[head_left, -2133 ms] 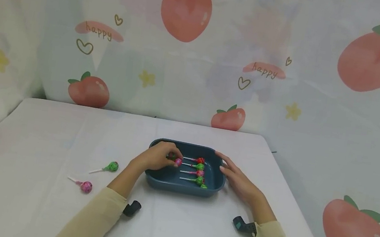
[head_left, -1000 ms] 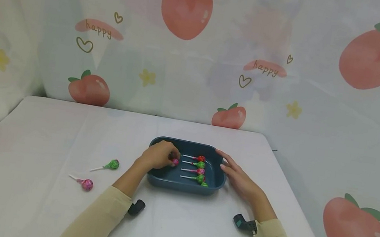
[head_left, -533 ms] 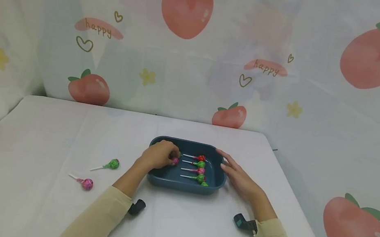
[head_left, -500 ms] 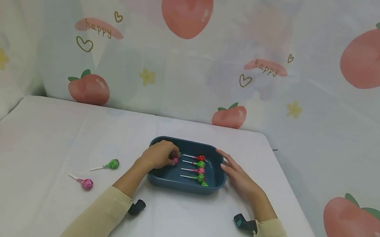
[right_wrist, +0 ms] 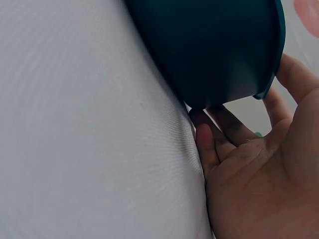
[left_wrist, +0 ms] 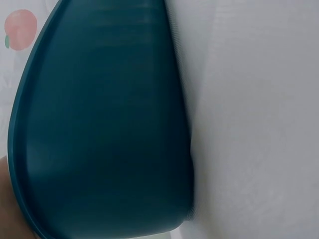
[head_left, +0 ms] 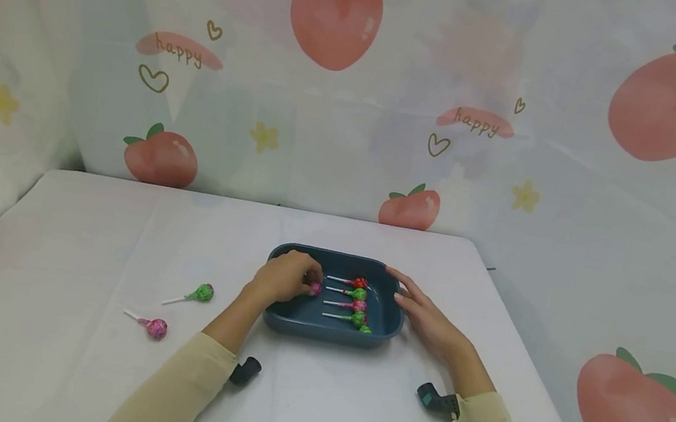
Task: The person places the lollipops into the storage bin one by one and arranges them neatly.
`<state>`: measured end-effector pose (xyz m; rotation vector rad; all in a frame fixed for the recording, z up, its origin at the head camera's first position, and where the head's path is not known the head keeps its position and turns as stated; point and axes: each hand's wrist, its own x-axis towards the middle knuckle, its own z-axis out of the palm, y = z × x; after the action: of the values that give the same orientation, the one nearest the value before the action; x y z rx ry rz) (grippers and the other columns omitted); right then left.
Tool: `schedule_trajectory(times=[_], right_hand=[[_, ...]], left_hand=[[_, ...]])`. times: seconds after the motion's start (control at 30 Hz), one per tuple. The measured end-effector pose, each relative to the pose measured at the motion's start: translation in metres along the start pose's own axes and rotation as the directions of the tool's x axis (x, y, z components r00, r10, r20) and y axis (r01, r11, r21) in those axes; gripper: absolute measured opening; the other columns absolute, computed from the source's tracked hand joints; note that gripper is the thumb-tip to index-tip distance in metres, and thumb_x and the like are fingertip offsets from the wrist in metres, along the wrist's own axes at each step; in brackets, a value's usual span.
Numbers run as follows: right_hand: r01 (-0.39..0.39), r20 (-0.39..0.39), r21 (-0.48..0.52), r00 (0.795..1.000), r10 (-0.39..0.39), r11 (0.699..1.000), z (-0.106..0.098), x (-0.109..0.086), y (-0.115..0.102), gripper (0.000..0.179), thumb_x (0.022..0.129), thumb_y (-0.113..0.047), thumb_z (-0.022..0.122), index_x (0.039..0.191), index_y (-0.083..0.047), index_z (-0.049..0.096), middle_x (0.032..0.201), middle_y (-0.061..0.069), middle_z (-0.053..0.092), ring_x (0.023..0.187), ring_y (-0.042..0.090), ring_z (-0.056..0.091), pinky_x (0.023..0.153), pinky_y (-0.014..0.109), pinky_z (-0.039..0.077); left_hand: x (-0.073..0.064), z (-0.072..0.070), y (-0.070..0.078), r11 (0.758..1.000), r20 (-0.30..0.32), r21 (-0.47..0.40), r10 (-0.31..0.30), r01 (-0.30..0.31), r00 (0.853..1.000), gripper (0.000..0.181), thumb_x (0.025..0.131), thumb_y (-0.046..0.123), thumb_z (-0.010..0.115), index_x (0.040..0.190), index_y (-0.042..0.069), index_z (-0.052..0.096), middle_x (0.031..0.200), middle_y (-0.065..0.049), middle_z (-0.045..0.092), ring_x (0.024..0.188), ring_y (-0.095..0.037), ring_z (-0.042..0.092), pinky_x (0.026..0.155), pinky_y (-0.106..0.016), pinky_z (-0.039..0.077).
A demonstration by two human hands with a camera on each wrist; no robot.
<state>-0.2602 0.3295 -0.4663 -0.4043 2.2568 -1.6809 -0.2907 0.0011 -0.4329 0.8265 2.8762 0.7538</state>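
A dark blue rectangular basin [head_left: 325,331] stands on the white table. My left hand [head_left: 286,278] reaches into its left half, thumb and fingers pinching a pink lollipop [head_left: 315,289]; the lollipop's stick is hidden. To the right, several lollipops lie in a column with sticks pointing left: red [head_left: 360,283], green [head_left: 359,294], pink [head_left: 359,306] and green [head_left: 358,318]. My right hand [head_left: 429,323] rests against the basin's right end, fingers extended along the rim. In the left wrist view the basin's wall [left_wrist: 109,119] hides most of the left hand.
Left of the basin, a green lollipop [head_left: 203,293] and a pink lollipop [head_left: 156,328] lie on the white tablecloth [head_left: 65,256]. A cloth with printed fruit [head_left: 335,19] hangs behind the table. Each wrist wears a small black camera [head_left: 246,371].
Over the first second my left hand shifted slightly left with the pink lollipop inside the basin. Since then it has barely moved. My right hand stays at the basin's end.
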Motion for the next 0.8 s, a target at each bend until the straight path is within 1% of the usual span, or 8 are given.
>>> schedule_trajectory(times=[0.17,0.33,0.63,0.8], right_hand=[[0.003,0.001,-0.005,1.0,-0.003,1.0,0.0,-0.001,0.0007,0.054,0.111,-0.034,0.048,0.162,-0.035,0.032,0.172,0.002,0.012,0.156,0.031,-0.001,0.116,0.068,-0.002],[0.004,0.002,-0.006,1.0,-0.004,1.0,0.0,-0.0016,0.0013,0.053,0.111,-0.033,0.047,0.162,-0.036,0.032,0.172,0.001,0.012,0.157,0.03,-0.001,0.116,0.068,-0.002],[0.006,0.0,-0.016,1.0,-0.006,1.0,0.0001,-0.0021,0.0019,0.052,0.112,-0.034,0.047,0.162,-0.038,0.033,0.172,0.001,0.011,0.156,0.033,-0.003,0.115,0.069,-0.003],[0.007,0.0,-0.018,1.0,-0.007,1.0,-0.0005,-0.0024,0.0016,0.053,0.111,-0.035,0.047,0.162,-0.037,0.032,0.172,0.0,0.01,0.156,0.033,-0.004,0.115,0.069,-0.003]], left_hand=[[-0.0013,0.0012,0.0018,1.0,-0.021,-0.002,-0.009,0.009,1.0,0.02,0.09,0.012,0.083,0.109,0.014,0.078,0.102,0.001,0.072,0.096,-0.016,0.065,0.088,-0.04,0.054],[-0.0013,0.0028,0.0017,1.0,-0.034,-0.005,-0.02,0.02,0.999,0.022,0.09,0.011,0.083,0.111,0.013,0.078,0.104,-0.001,0.073,0.097,-0.016,0.066,0.09,-0.04,0.054],[-0.0009,0.0033,0.0018,1.0,-0.043,0.011,-0.014,0.014,0.999,0.02,0.089,0.011,0.083,0.108,0.013,0.078,0.097,0.001,0.071,0.091,-0.015,0.064,0.085,-0.038,0.054],[-0.0013,0.0021,0.0021,1.0,-0.052,0.004,-0.002,0.002,0.999,0.02,0.087,0.008,0.084,0.105,0.013,0.078,0.096,0.001,0.07,0.09,-0.014,0.063,0.084,-0.038,0.054]])
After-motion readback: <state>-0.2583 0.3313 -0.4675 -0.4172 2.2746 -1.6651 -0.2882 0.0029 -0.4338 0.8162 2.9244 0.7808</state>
